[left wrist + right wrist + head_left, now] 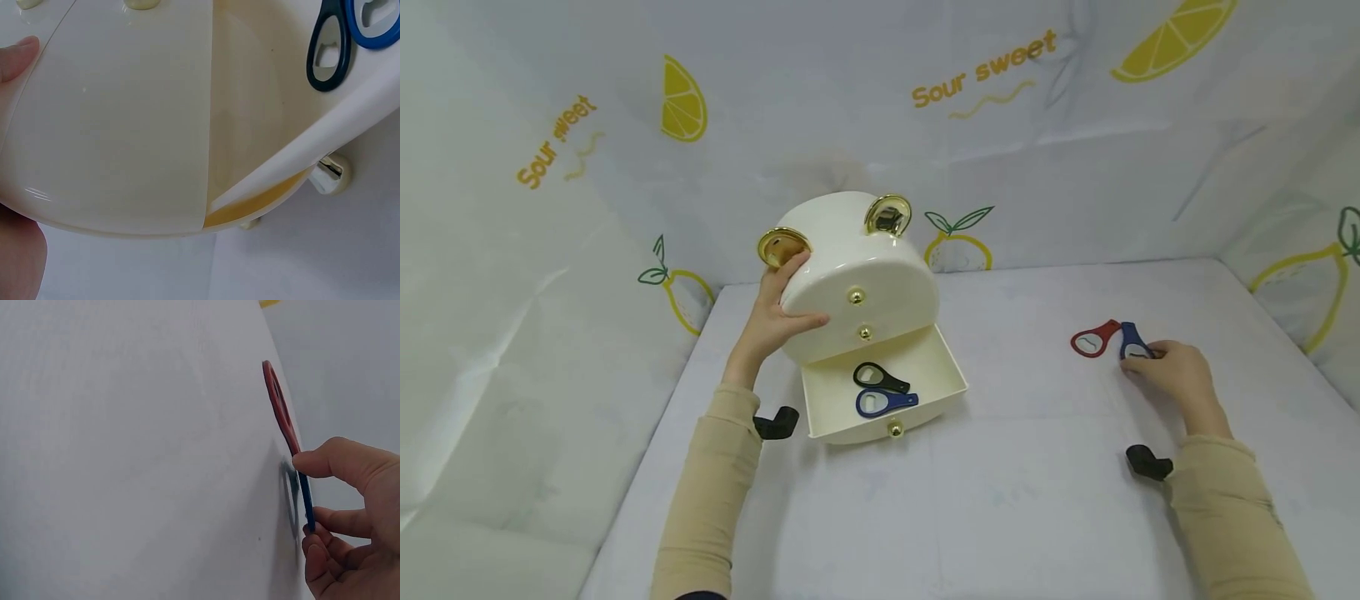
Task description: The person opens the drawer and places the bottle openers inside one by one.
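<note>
My left hand [767,321] holds the side of a white drawer box [850,242], thumb on its front and fingers by a gold ear [782,247]. The bottom drawer [943,383] is pulled out; a black bottle opener [891,382] and a blue bottle opener [895,400] lie in it. On the right, my right hand [1180,375] pinches another blue bottle opener [1129,335] between thumb and fingers. A red bottle opener [1107,331] touches its narrow end. The right wrist view shows the held blue opener [305,494] edge-on.
The box stands near the back of a white-covered table [1015,500]. Behind it hangs a white cloth backdrop [850,100] printed with lemons. Gold knobs [857,296] stick out of the box's front. Black camera mounts [777,422] extend from both wrists.
</note>
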